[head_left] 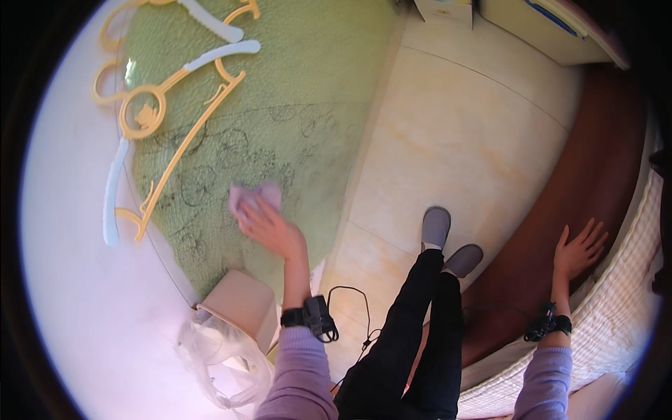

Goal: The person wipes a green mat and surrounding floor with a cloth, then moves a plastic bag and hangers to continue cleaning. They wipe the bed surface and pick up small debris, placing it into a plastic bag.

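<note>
Pink cloth (253, 198) gripped by left hand (269, 227) fingers mid-wall; right hand (578, 250) splayed flat on bed edge (560, 210).

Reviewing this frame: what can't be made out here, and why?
- Pink cloth, head view: mostly covered by the left hand, so its size and shape are unclear.
- Clear plastic bag: washed out by glare, contents unreadable.
- Yellow hangers: partly cut by the upper-left rim.
- Boxes: cropped by the top edge.
- Right hand: flat with fingers spread on the wooden bed frame.
</note>
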A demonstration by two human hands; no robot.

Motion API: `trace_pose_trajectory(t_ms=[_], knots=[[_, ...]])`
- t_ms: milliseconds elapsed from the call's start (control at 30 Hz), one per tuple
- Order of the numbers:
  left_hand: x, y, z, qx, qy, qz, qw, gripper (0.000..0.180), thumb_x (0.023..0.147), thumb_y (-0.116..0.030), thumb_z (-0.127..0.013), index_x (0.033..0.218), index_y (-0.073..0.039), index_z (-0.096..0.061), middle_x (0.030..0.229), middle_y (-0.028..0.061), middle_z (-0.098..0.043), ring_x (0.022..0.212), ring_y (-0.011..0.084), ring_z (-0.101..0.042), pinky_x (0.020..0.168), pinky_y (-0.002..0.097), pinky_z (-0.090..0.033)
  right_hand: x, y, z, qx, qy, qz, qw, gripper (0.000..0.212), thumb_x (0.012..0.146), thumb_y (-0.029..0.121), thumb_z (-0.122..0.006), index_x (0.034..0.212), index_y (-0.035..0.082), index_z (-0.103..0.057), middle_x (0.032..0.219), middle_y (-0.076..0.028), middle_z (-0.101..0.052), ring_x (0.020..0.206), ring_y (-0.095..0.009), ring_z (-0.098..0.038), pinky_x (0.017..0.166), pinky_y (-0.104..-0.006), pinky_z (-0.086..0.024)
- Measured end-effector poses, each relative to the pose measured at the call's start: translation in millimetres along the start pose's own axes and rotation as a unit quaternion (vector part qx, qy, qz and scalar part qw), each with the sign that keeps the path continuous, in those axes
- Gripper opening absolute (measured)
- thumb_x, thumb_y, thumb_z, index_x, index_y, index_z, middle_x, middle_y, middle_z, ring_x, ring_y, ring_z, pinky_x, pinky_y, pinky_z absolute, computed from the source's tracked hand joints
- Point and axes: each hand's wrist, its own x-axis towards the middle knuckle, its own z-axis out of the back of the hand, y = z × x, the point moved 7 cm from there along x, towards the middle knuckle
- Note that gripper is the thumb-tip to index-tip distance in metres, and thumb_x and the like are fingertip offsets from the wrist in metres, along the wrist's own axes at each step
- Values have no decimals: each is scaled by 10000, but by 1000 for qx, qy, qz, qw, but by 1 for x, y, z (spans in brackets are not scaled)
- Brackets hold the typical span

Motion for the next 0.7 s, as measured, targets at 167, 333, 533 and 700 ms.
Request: trace_pose_trajectory(t_ms=[167,333,533,700], knots=[[100,-67,-23,-9,3,-126,992,586,795,32,-544,1367,-12,-429,1437,233,-388,1354,445,-319,1060,560,-284,-1,3,2,-26,-5,10,1000,617,942,497,-480,1440,143,-395,1530,-74,-314,1387,-328,-328,1090,-450,-336],[88,-20,38,-10,-96,56,994,480,894,-99,-502,1370,-80,-448,1462,203,-381,1362,439,-317,1051,584,-300,-1,4,6,-41,9,8,999,631,938,513,-479,1443,146,-387,1517,-75,-335,1378,-325,-342,1085,-456,-339],[102,-24,34,-1,-170,39,985,497,872,-97,-543,1360,-77,-453,1475,204,-364,1366,426,-322,1052,583,-308,-1,5,8,-75,20,9,997,634,937,527,-472,1436,144,-394,1500,-77,-360,1371,-314,-353,1080,-452,-342],[135,-96,-16,-39,-55,-111,991,458,888,-75,-486,1345,-79,-468,1480,117,-385,1379,343,-335,1104,488,-279,-4,5,6,-40,-20,16,999,634,938,523,-475,1437,141,-392,1502,-80,-356,1371,-320,-350,1082,-456,-339]])
